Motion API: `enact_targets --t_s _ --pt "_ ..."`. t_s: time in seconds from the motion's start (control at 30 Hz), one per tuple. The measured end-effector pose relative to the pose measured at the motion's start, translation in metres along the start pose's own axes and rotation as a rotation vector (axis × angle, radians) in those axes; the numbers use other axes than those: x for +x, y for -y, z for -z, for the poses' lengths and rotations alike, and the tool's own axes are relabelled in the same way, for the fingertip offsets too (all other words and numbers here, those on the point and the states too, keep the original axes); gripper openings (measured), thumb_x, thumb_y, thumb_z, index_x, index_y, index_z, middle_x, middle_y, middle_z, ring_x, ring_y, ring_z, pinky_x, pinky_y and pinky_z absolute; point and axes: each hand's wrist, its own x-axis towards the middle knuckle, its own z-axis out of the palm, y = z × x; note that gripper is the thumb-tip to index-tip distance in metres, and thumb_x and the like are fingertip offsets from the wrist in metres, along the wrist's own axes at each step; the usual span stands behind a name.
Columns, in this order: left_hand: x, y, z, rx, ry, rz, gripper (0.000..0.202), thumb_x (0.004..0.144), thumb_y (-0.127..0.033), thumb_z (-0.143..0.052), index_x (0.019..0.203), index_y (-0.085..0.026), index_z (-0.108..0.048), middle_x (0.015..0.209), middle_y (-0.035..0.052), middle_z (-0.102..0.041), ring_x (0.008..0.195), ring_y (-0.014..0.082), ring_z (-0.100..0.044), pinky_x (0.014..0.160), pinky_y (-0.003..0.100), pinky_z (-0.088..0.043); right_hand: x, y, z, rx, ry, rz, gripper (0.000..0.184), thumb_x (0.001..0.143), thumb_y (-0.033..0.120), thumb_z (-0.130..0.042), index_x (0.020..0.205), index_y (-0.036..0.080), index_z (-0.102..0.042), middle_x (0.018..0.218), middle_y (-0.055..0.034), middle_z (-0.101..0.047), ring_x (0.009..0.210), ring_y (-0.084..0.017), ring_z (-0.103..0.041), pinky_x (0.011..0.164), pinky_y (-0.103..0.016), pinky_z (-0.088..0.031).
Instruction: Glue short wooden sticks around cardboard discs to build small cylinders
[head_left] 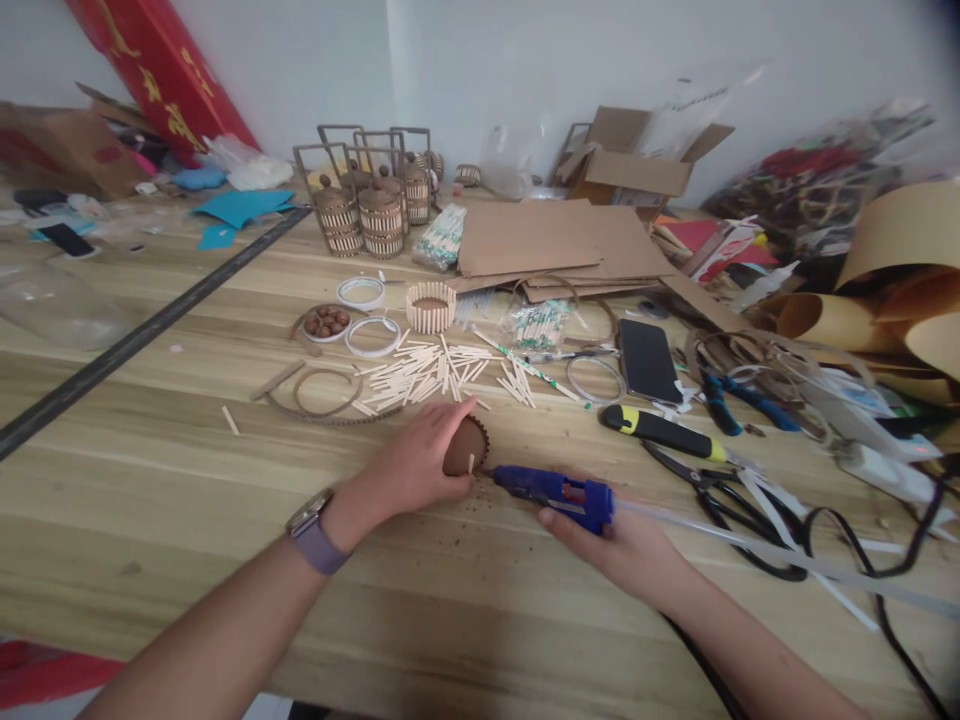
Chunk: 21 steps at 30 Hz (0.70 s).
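Note:
My left hand (pixel 422 457) is closed around a small round brown disc (pixel 466 445) held on edge on the wooden table (pixel 225 480), with a short pale stick at its rim under my thumb. My right hand (pixel 619 545) grips a blue hot glue gun (pixel 551 489); its nozzle touches the disc's rim near the stick. A clear glue stick and a black cord trail from the gun to the right. A watch with a purple strap sits on my left wrist.
Several loose pale sticks (pixel 427 368) lie just beyond the disc. Farther back stand a stick ring (pixel 430 306), tape rolls (pixel 361 292), a dish of beads (pixel 327 322) and small lanterns (pixel 375 215). A phone (pixel 648 360), utility knife (pixel 660 430), scissors (pixel 720 490) and pliers lie right; cardboard behind.

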Motion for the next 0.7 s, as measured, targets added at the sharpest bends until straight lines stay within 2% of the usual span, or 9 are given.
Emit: enact_targets --t_s 0.13,0.4,0.7 --pt "0.0002 -0.0005 0.0017 -0.019 0.004 -0.001 0.080 0.072 -0.025 -0.067 0.145 -0.019 -0.035 0.144 0.0163 -0.052 0.134 0.0334 -0.047 0.114 0.055 -0.037 0.0001 -0.0005 -0.0033 -0.005 -0.070 0.031 0.035 0.085 0.054 -0.059 0.094 0.023 -0.072 0.094 -0.0080 -0.076 0.086 -0.027 -0.072 0.079 -0.042 -0.060" --pt "-0.0002 0.0010 0.0001 -0.025 -0.005 -0.009 0.082 0.071 -0.024 -0.068 0.146 -0.019 -0.035 0.144 0.0159 -0.052 0.134 0.0334 -0.047 0.114 0.055 -0.037 0.0024 0.0048 -0.0047 -0.013 -0.069 0.102 0.026 0.087 0.048 -0.059 0.087 0.024 -0.071 0.087 -0.0058 -0.075 0.081 -0.025 -0.071 0.075 -0.037 -0.060" --pt "-0.0001 0.0002 0.0006 0.016 -0.011 0.000 0.081 0.070 -0.023 -0.068 0.145 -0.016 -0.036 0.144 0.0168 -0.052 0.134 0.0338 -0.048 0.115 0.054 -0.036 0.0019 0.0002 -0.0074 -0.031 -0.036 0.105 0.030 0.088 0.049 -0.058 0.090 0.022 -0.072 0.090 -0.0082 -0.075 0.085 -0.026 -0.071 0.080 -0.039 -0.059"
